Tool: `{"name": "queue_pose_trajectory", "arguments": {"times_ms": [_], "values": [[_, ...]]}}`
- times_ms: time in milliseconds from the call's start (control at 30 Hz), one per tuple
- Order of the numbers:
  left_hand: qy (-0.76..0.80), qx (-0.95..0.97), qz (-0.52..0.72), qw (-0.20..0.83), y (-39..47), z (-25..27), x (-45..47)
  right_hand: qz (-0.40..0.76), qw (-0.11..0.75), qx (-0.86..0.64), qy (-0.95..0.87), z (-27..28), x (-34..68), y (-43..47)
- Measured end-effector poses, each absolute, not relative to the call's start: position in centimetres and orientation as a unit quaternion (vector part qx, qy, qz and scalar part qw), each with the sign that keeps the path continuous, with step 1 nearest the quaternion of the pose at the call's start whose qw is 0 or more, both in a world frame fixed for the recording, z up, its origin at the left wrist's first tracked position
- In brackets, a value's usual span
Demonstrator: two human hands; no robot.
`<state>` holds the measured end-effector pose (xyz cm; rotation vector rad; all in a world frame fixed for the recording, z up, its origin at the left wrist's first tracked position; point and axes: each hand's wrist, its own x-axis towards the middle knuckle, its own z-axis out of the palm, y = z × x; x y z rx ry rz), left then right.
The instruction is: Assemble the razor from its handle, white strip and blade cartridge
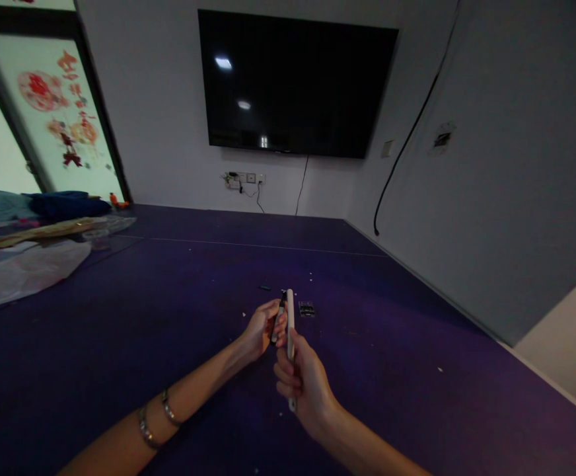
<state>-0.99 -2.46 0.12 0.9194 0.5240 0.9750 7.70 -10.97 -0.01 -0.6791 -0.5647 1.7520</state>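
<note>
Purple floor point(179, 291) stretching toward a wall-mounted television point(298, 86) at 12 o'clock, right hand point(310, 380) wrapping fingers around a white stick point(290, 311) at 6, its long axis pointing toward 12, left hand point(259, 328) gripping a slim dark tool point(281, 311) leaning toward 1.

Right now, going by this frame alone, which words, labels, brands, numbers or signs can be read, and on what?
None reads with certainty.
Red characters on the glass door: too blurred to quote.
Mark on the television's lower edge: too small.
Small package on the floor: no print legible.
White stick and pen-like item in the hands: no lettering discernible.
</note>
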Motion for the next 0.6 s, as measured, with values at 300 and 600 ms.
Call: {"name": "queue_pose_trajectory", "arguments": {"times_ms": [300, 600], "values": [[0.243, 0.411, 0.458, 0.75, -2.38, -0.1, -0.95, 0.735, 0.568, -0.283, -0.239, -0.33, 7.3, -10.72], [0.235, 0.414, 0.457, 0.751, -2.2, -0.19, -1.11, 0.734, 0.568, -0.281, -0.244, -0.26, 7.28, -10.55]]}}
